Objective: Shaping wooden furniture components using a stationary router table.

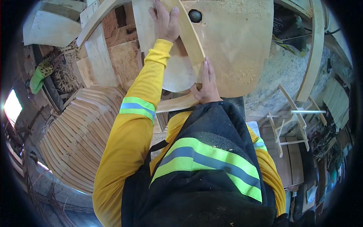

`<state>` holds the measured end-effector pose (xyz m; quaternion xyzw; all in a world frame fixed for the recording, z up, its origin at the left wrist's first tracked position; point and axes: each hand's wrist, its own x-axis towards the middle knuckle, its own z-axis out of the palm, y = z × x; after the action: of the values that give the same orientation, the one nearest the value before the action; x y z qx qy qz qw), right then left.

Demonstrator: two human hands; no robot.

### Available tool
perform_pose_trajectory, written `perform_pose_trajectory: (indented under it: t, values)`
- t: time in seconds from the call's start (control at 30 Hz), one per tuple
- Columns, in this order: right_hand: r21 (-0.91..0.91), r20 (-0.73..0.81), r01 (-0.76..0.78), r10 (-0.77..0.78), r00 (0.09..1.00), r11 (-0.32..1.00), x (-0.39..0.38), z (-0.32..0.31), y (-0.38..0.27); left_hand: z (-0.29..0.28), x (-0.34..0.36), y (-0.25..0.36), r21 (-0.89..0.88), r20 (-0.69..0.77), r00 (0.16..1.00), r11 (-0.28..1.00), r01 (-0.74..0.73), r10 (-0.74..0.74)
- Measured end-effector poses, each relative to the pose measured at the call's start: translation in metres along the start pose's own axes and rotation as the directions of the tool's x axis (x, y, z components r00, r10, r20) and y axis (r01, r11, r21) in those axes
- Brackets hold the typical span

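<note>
A curved, light wooden piece (187, 36) slants across a pale wooden worktop (234, 45). Its near end is in my right hand (208, 85), with the fingers along its right side and the thumb on the left. Farther off, my left hand (166, 22) rests against the left side of the piece, fingers stretched and apart; some fingertips run out at the top edge. Right of the piece, a dark round spindle (195, 16) sits in a hole in the worktop. Another curved wooden piece (177, 103) lies below the worktop's near edge, partly hidden by my right hand.
Many curved wooden slats (81, 132) are stacked at the left. A green-and-black glove (41, 75) lies beyond them. A long curved plank (314, 49) and a small wooden frame (289, 121) stand at the right. Wood shavings (247, 77) dot the worktop.
</note>
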<state>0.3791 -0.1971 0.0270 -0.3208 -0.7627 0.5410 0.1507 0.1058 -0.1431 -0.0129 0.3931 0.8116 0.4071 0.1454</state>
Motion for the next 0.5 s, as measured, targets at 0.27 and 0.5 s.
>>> perform_pose_trajectory:
  t: [0.27, 0.5]
  values:
    - [-0.006, 0.013, 0.022, -0.022, 1.0, 1.0, 0.005, -0.006, 0.0, 0.002, 0.005, 0.015, -0.048, -0.041, 0.999, 0.999, -0.015, 0.013]
    - [-0.016, 0.033, 0.018, -0.017, 0.999, 1.0, 0.007, -0.009, 0.002, 0.006, -0.002, -0.014, 0.028, -0.053, 0.996, 0.997, 0.071, -0.069]
